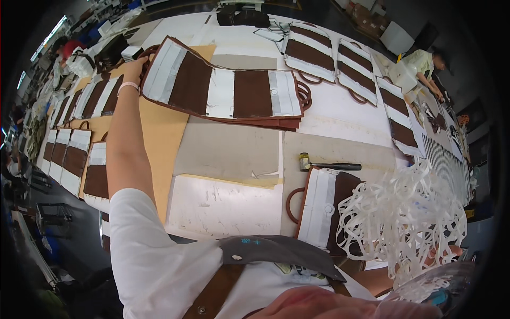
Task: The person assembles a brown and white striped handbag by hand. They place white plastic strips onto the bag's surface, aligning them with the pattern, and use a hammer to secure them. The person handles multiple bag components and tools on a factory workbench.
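Our left hand has its fingers curled on the near-left edge of the long brown-and-white striped fabric panel, already on the stack on the table. Our right hand is buried in the tangle of white strips, so we can't tell its fingers. More panels remain alongside.

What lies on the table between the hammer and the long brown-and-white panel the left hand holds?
In the head view, only flat grey and white sheets lie between the hammer and the brown-and-white panel held by the left hand.

Matt brown-and-white cloth panel; tangled white paper strips.
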Demonstrator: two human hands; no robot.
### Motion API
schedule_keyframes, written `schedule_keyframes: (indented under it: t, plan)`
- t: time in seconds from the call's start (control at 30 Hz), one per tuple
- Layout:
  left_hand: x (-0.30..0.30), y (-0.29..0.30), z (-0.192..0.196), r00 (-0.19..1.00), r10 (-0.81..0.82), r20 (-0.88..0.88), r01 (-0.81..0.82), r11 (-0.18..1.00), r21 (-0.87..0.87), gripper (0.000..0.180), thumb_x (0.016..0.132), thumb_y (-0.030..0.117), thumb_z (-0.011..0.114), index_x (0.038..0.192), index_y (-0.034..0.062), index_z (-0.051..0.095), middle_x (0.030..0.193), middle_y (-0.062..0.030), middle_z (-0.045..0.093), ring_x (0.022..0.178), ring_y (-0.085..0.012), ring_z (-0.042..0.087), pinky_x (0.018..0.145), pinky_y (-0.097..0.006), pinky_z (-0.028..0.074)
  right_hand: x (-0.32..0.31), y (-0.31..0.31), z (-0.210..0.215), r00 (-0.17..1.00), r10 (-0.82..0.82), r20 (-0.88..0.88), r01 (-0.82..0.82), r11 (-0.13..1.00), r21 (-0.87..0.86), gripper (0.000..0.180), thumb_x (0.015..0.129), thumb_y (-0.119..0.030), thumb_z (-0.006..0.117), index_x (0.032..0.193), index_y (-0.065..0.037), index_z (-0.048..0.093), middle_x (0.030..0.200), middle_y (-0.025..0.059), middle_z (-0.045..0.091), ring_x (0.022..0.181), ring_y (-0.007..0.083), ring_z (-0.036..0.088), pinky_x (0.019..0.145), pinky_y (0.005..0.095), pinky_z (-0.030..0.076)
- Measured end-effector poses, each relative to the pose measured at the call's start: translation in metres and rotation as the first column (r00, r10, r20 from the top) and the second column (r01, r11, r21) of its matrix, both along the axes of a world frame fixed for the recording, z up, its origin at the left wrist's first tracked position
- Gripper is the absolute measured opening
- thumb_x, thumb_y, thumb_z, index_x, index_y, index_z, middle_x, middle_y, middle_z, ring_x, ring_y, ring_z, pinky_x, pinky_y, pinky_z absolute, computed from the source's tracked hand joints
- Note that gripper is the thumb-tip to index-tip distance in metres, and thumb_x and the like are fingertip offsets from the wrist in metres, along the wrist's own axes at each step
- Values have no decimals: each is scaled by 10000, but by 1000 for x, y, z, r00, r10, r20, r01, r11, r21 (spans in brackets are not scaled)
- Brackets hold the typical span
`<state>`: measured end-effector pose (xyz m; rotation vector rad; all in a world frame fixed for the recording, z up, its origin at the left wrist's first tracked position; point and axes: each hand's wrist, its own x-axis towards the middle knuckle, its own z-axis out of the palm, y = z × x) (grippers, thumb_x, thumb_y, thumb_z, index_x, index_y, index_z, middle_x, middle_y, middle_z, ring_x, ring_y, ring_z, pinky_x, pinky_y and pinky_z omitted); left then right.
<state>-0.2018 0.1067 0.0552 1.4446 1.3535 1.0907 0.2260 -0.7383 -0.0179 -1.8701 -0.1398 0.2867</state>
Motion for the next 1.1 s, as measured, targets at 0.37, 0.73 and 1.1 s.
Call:
schedule_keyframes:
  t: [0.37,0.73,1.1]
  plan:
    - [-11,-5,-60,990,-113,-88,96,980,-176,316,892,317,694,1019,33,644,793,-83,639,652,-208,605,556,-363,449,-9,16,27,1000,5,-18,-5,1000,20,518,881,-123,653,1336,40,467,1365,299,514,1206,366,553,993,458,444]
    - [55,-275,-110,824,-4,-566,483,526,700,512,854,64,648,1351,66,526,1367,-210,480,1290,-420,439,1085,-499,375,-7,21,72,998,49,28,-53,987,154,517,892,-140,647,1338,47,463,1367,300,509,1225,370,537,1023,464,421]
    - [124,-401,-137,459,-545,-702,888,309,341,394,919,215,629,1292,88,605,1417,-168,496,1346,-355,425,1132,-472,329,22,60,96,991,129,23,-129,932,339,517,903,-157,641,1339,54,459,1368,301,504,1244,374,521,1052,469,398]
